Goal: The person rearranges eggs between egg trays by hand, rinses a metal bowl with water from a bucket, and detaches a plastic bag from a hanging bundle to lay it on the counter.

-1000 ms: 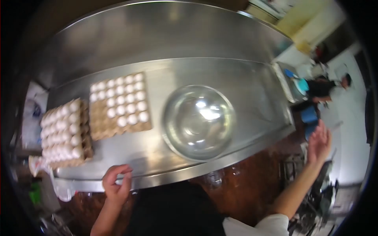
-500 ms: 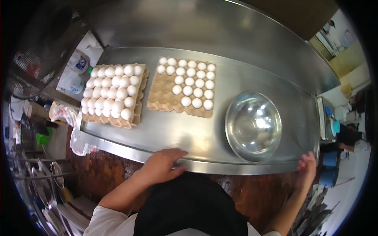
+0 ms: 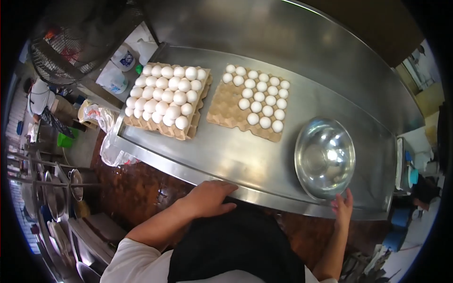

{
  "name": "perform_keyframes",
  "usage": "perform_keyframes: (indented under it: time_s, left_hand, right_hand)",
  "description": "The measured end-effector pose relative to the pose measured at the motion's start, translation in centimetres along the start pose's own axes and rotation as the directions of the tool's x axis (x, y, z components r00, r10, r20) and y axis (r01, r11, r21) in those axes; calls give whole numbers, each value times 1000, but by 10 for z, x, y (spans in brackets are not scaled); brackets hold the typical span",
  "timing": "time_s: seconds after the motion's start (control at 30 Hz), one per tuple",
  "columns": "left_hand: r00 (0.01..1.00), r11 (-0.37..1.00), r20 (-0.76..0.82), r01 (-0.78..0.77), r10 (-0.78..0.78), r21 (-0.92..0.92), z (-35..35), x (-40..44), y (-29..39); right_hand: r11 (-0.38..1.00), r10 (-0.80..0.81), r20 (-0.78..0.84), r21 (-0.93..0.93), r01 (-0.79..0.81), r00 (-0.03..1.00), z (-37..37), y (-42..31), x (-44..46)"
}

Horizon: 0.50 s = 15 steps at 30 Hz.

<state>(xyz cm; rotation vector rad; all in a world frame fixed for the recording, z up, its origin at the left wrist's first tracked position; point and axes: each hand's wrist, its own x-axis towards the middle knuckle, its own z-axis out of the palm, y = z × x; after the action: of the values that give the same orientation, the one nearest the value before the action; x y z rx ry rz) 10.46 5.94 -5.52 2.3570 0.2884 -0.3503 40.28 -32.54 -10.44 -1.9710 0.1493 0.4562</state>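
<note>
Left hand [image 3: 212,199] at front edge of steel counter [image 3: 236,158], thumb and fingers parted; right hand [image 3: 343,208] at near rim of shiny bowl [image 3: 323,159] — cannot tell whether its fingers grip. Bowl on counter, right of part-filled egg tray [image 3: 227,104] — stacked egg trays [image 3: 200,104] farther left

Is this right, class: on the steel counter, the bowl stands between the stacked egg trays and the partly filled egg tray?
No, not between: the head view shows the bowl on the steel counter, right of both the stacked egg trays and the partly filled egg tray.
</note>
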Motion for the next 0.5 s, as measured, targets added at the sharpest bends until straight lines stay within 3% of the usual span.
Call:
perform_keyframes:
  time_s: [0.3, 0.4, 0.5]
  left_hand:
    - [1000, 1000, 0, -5, 5, -26, 6, -2, 9]
    - [992, 997, -97, -81, 79, -12, 16, -1, 5]
    - [998, 998, -43, -48, 46, -44, 14, 3, 12]
  right_hand:
    - [995, -93, 35, -22, 94, 995, 7, 17, 11]
    - [999, -35, -38, -25, 34, 999, 15, 13, 4]
    - [931, 204, 112, 286, -228, 972, 27, 8, 10]
